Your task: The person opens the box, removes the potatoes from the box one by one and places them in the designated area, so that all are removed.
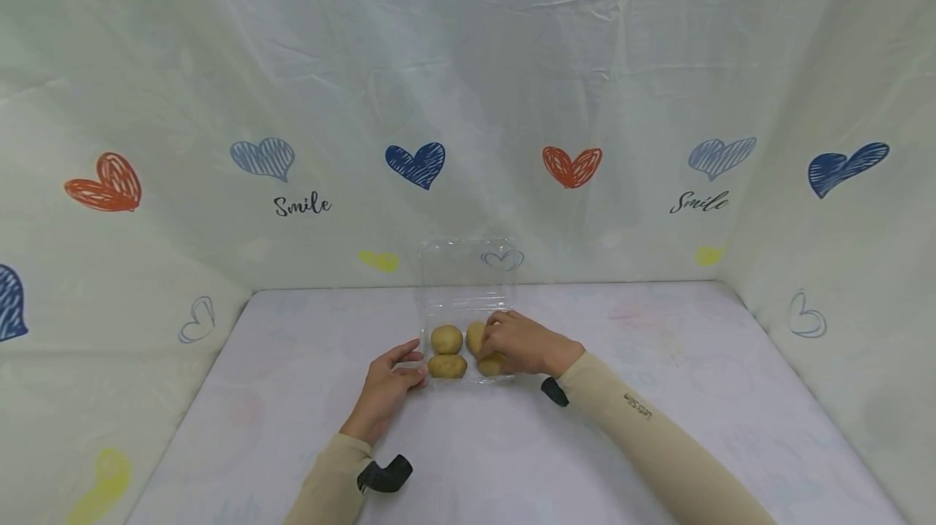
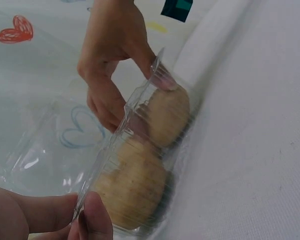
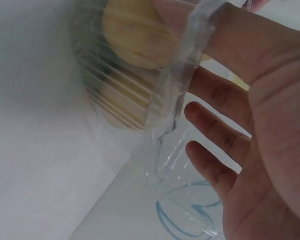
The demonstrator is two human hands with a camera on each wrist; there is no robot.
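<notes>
A clear plastic clamshell box point(image 1: 471, 380) lies on the table with its lid point(image 1: 457, 269) raised at the back. Several potatoes sit inside, among them a back-left potato point(image 1: 446, 339), a front-left potato point(image 1: 448, 366) and a back-right potato point(image 1: 474, 336). My left hand point(image 1: 386, 387) pinches the box's left rim between thumb and fingers, as the left wrist view shows. Reaching into the box from the right, my right hand point(image 1: 530, 344) grips the front-right potato point(image 1: 491, 364) with thumb and forefinger. In the right wrist view, the other fingers point(image 3: 217, 132) extend loosely beside the rim; the box wall blurs the grip.
The white tabletop point(image 1: 621, 444) spreads around the box on every side. Behind it hangs a pale curtain point(image 1: 621, 240) printed with hearts, close to the raised lid. A black strap piece point(image 1: 386, 474) juts from the left wrist and another point(image 1: 554, 392) from the right.
</notes>
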